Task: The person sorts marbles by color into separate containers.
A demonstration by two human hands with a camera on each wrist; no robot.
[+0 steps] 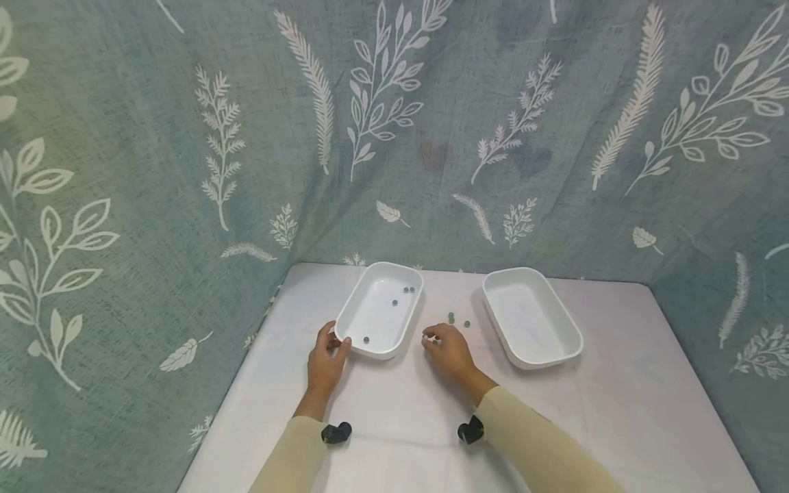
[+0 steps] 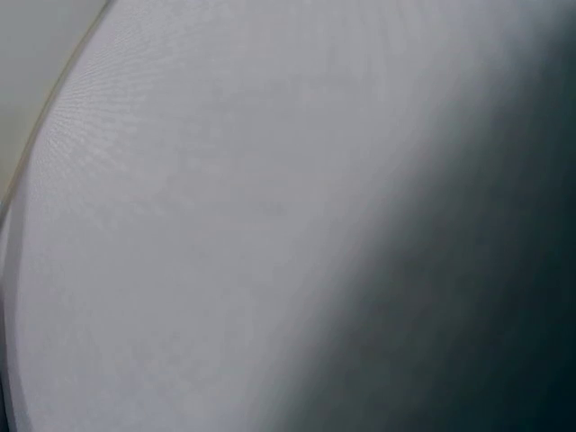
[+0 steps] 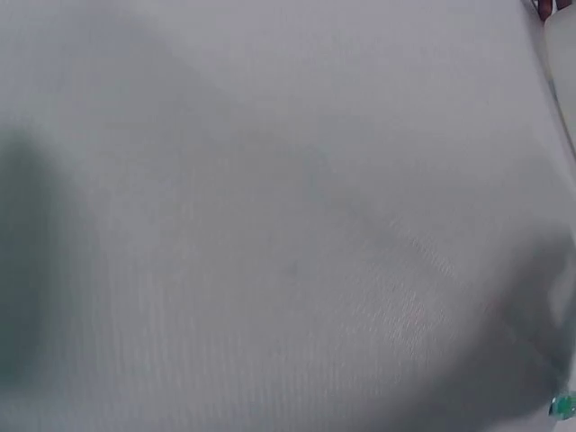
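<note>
While the right hand (image 1: 452,352) curls over the table (image 1: 401,404), two small marbles (image 1: 424,337) show at its thumb and fingertips; whether they are pinched or merely touched cannot be told. The left hand (image 1: 325,366) grips the near left corner of the left tray (image 1: 377,311), thumb at the rim. To gather well, the fingertips should probably close low and lightly, since round glass-like pieces may roll, with the tray held steady. Being round, the marbles point nowhere; they lie between the trays, right of the left one. That tray's long axis runs away from the person, far end leaning right, with four marbles inside. Beyond the right hand sit three green marbles (image 1: 467,324), then the right tray (image 1: 530,322), its far end leaning left.
</note>
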